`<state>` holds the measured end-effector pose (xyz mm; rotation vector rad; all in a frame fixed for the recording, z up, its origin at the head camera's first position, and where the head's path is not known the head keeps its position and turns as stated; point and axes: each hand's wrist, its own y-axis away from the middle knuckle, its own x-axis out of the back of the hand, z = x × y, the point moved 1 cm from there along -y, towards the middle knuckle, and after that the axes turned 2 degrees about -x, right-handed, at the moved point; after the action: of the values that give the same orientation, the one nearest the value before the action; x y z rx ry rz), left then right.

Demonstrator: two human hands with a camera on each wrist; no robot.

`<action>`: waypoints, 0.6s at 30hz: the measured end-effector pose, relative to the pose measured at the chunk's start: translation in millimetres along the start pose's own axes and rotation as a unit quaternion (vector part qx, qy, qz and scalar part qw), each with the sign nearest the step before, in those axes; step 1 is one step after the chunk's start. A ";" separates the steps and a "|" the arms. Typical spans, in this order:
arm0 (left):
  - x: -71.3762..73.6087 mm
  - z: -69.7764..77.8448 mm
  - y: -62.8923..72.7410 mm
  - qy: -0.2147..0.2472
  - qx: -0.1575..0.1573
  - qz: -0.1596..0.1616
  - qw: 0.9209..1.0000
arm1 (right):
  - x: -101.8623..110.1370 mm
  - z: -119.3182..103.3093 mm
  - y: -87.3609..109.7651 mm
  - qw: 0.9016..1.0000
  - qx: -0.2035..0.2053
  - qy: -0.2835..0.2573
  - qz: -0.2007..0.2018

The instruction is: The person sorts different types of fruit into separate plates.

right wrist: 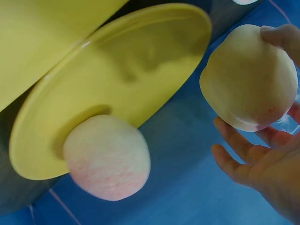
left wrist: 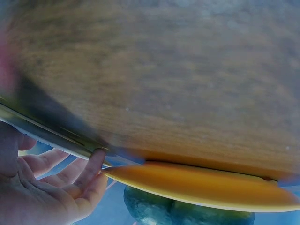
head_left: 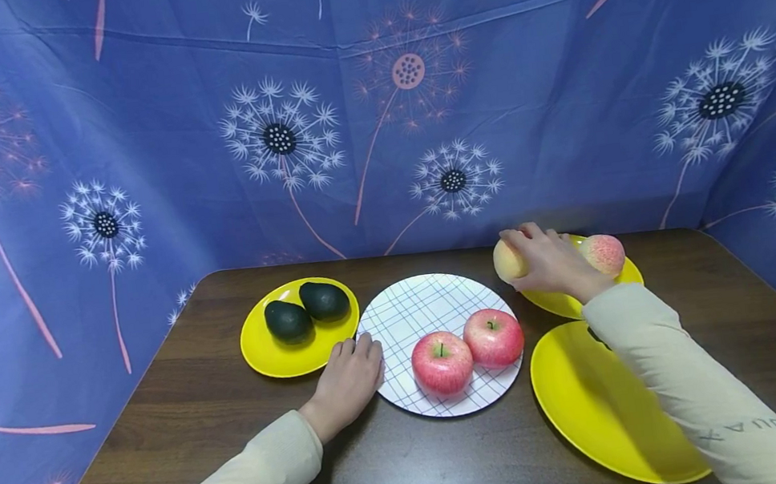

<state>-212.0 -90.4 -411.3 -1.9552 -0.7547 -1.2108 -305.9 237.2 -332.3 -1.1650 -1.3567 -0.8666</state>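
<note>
Held pale peach (head_left: 509, 262) clamped in right grip (head_left: 552, 262), out beyond the palm; touched checked plate (head_left: 398, 313) with relaxed, unclosed left grip (head_left: 349, 380).

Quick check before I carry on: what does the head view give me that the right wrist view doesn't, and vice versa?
Only the head view: the left hand, two avocados on their yellow plate, and two apples.

Only the right wrist view: the palm side of the right hand, and the middle of the back yellow plate, which that arm covers in the head view.

Both: the held peach, the other peach, and part of the front yellow plate.
</note>
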 end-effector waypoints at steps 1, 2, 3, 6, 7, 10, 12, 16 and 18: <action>0.0 0.0 0.0 -0.001 0.000 0.001 1.000 | -0.3 2.6 0.7 1.000 -0.001 0.002 0.001; -0.1 0.1 0.0 -0.001 0.000 0.002 1.000 | -0.5 5.0 1.3 1.000 -0.003 0.004 0.002; -0.2 0.1 -0.1 -0.001 0.000 0.001 1.000 | -0.8 7.4 1.6 1.000 -0.004 0.006 0.001; -0.2 0.2 -0.4 -0.001 0.001 -0.001 1.000 | -1.3 13.8 3.6 1.000 -0.005 0.012 -0.002; -0.4 0.2 -0.6 0.001 0.002 -0.003 1.000 | -1.4 16.0 4.2 1.000 -0.005 0.014 -0.004; -0.3 0.4 -0.7 0.003 0.002 -0.004 1.000 | -1.6 21.2 6.4 1.000 -0.007 0.017 -0.007; -0.2 0.4 -0.7 0.003 0.003 -0.006 1.000 | -2.6 24.6 7.0 1.000 -0.009 0.019 -0.011; 0.6 0.3 -0.9 0.002 0.004 -0.011 1.000 | -4.4 28.9 7.3 1.000 -0.009 0.023 -0.018; 0.9 0.3 -1.0 0.002 0.005 -0.014 1.000 | -5.4 30.6 7.2 0.999 -0.011 0.024 -0.024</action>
<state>-212.2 -89.4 -410.3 -1.9396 -0.7853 -1.2256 -307.6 267.3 -342.7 -1.1259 -1.3426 -0.9412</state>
